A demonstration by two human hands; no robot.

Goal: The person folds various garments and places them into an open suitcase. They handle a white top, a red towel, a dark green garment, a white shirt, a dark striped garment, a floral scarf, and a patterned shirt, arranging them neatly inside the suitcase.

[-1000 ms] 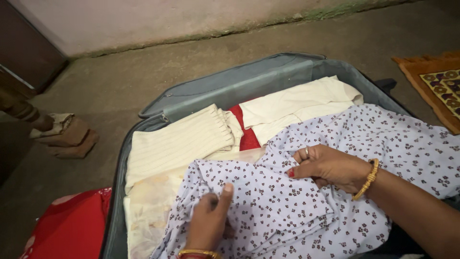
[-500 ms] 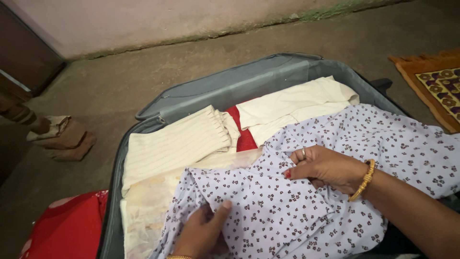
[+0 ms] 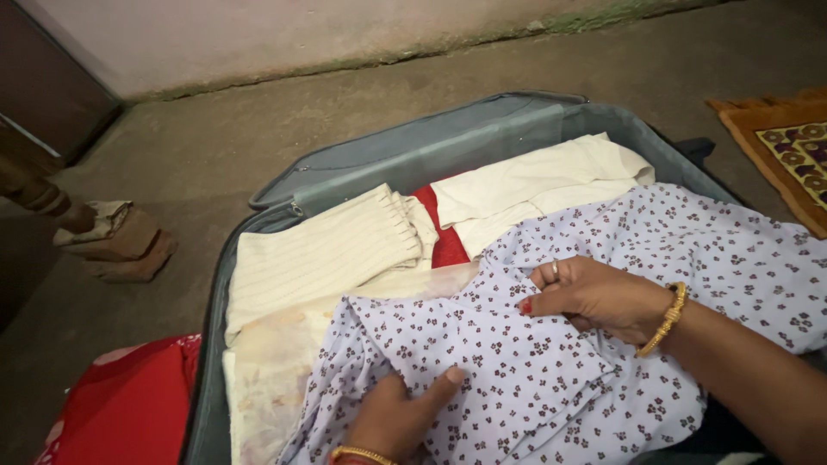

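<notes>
A pale lilac garment with small dark flower print [image 3: 689, 250] lies crumpled over an open grey suitcase [image 3: 448, 151]. My right hand [image 3: 590, 297], with a ring and a gold bangle, pinches a fold of the printed cloth near the suitcase's middle. Lower down, my left hand [image 3: 405, 418] presses on and grips the same garment's near part, thumb stretched across the cloth. Under the garment lie a cream ribbed top [image 3: 323, 254], a red cloth [image 3: 444, 237], a cream folded garment [image 3: 534, 185] and a pale patterned cloth [image 3: 271, 370].
The suitcase sits on a bare concrete floor [image 3: 215, 146] by a wall. A red cloth [image 3: 129, 409] lies at the lower left. A bundle of brown and cream fabric [image 3: 112, 241] sits at the left. A patterned orange mat [image 3: 788, 146] lies at the right edge.
My left hand has slid right and down along the printed garment, thumb now spread over the cloth. My right hand keeps its pinch almost unmoved.
</notes>
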